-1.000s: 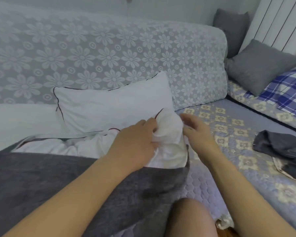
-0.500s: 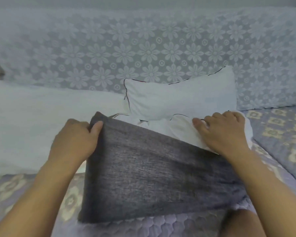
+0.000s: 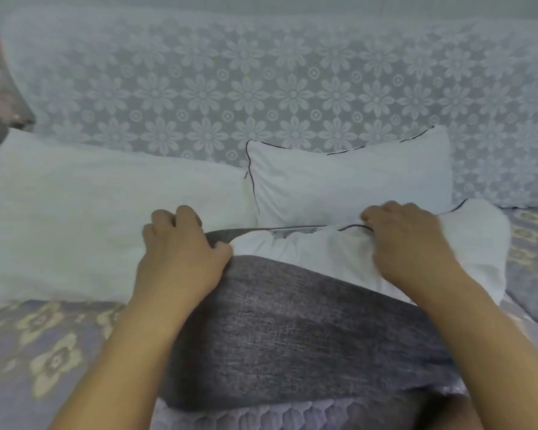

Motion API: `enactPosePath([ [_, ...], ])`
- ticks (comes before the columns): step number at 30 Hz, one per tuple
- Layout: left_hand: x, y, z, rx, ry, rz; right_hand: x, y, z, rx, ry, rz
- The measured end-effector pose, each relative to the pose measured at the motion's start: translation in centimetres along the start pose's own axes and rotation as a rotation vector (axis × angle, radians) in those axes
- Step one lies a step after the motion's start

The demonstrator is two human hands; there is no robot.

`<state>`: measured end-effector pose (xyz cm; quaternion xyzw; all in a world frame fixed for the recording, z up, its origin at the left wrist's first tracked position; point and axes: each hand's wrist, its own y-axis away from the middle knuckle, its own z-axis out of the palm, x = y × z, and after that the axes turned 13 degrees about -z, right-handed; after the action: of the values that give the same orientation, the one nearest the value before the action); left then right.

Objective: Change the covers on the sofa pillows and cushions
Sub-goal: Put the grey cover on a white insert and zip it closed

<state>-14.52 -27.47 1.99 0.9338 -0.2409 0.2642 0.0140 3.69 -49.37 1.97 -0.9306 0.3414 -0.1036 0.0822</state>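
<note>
So from where I'm standing, the person has a dark grey woven fabric cushion cover (image 3: 292,330) laid across the near edge of the sofa, with a white pillow insert with thin dark piping (image 3: 339,256) poking out of its far open end, about half in and half out. The left hand (image 3: 180,256) has its fingers curled over the far left corner of the grey cover's opening, thumb pinching the edge of the fabric. The right hand (image 3: 407,246) is clenched on the bunched white fabric of the insert near its piped seam, knuckles up, right at the far right part of the opening. Count-wise: one grey cover, and three white pillows in total. Besides the one being handled, there's a second white piped pillow (image 3: 351,181) just behind it, leaning against the sofa back, and a plain white bigger pillow (image 3: 106,221) to the left, touching the piped one's left side. The sofa back is draped in a pale grey lace throw with white daisy-like flowers (image 3: 261,88), and the seat has a quilted lavender cover with cream flower squares (image 3: 44,352), seen both left and far right. No brands, labels or writing I can make out anywhere. There's something pinkish and blurry at the far left edge, can't tell what it is.
</note>
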Motion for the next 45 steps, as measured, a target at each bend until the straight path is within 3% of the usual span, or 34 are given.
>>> enactPosePath([
  [2, -0.8, 1.6, -1.4, 0.148, -0.191, 0.035, -3.7, -1.3, -1.3, 0.081, -0.224, -0.224],
  [4, -0.7, 2.7, -2.5, 0.129, -0.295, 0.065, -8.2, -1.8, -2.4, 0.045, -0.429, -0.437],
  [7, -0.4, 3.0, -2.6, 0.049, -0.432, 0.132, -13.0, -2.4, -2.2, -0.017, -0.408, -0.607],
  [12, -0.8, 1.1, -3.2, -0.048, -0.458, 0.167, -13.2, -3.5, -1.9, -0.134, -0.339, -0.518],
  [14, -1.2, -0.4, -3.2, -0.135, -0.248, 0.126, -13.1, -2.8, -1.2, -0.081, -0.269, -0.567],
  [18, -2.6, -1.2, -1.7, -0.343, 0.502, -0.113, -13.1, -1.8, 0.6, 0.032, -0.266, -0.587],
  [21, -4.1, -1.0, -0.2, -0.324, 0.741, -0.23, -13.3, -1.9, 1.3, 0.066, -0.339, -0.639],
  [25, -6.2, -2.7, -0.6, -0.216, 0.555, -0.163, -10.8, -1.3, 0.6, 0.011, -0.319, -0.521],
  [27, -7.3, -3.8, -0.4, -0.196, 0.393, -0.139, -8.2, -0.7, -0.1, 0.075, -0.347, -0.405],
  [32, -7.5, -2.8, 3.3, -0.406, 0.243, -0.122, -4.5, -0.4, -1.3, 0.39, -0.48, -0.123],
  [36, -7.3, -2.8, 5.2, -0.469, 0.19, -0.125, -3.6, -1.1, -1.6, 0.542, -0.494, -0.073],
  [38, -7.8, -2.7, 6.0, -0.404, 0.087, -0.087, -4.0, -1.4, -0.9, 0.498, -0.452, -0.165],
  [40, -7.5, -1.7, 6.5, -0.316, 0.217, 0.045, -4.8, -1.6, 0.5, 0.44, -0.4, -0.279],
  [43, -6.5, 1.6, 6.8, -0.303, 0.459, 0.334, -5.2, -1.5, 1.0, 0.297, -0.613, -0.23],
  [45, -7.6, 3.5, 7.5, -0.335, 0.47, 0.413, -5.1, -1.2, 0.8, 0.084, -0.752, -0.204],
])
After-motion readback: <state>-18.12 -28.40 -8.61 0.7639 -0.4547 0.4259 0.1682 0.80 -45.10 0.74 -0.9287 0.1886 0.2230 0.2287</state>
